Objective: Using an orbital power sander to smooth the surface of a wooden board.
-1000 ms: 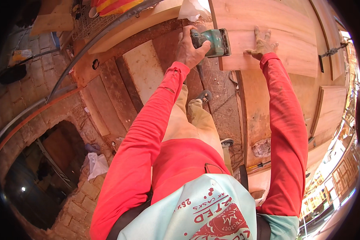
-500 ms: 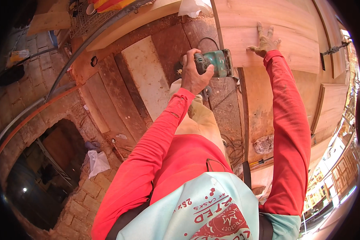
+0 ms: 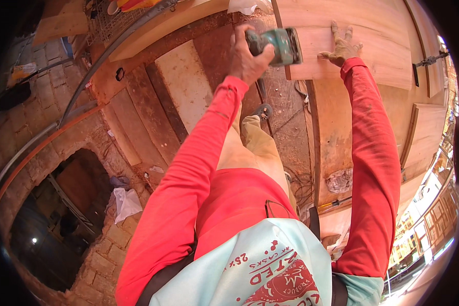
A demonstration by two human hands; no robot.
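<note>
My left hand (image 3: pixel 250 58) is wrapped round the body of a green and black power sander (image 3: pixel 280 46). The tool lies on its side, its flat pad at the left edge of a pale reddish wooden board (image 3: pixel 372 71). Some motion blur shows around the grip. On the board's top face my right hand (image 3: pixel 342 50) rests flat with fingers spread, a short way right of the sander.
The board lies on a wooden worktable (image 3: pixel 336 127). A bar clamp (image 3: pixel 431 61) sits at its right. Nearer me are crumpled plastic (image 3: pixel 339 180) and a yellow-handled tool (image 3: pixel 334 204). Planks (image 3: pixel 183 81) cover the floor at left, beside a dark opening (image 3: pixel 61 214).
My left hand has moved away from me along the board's left edge, taking the sander with it. My right hand stays spread on the board.
</note>
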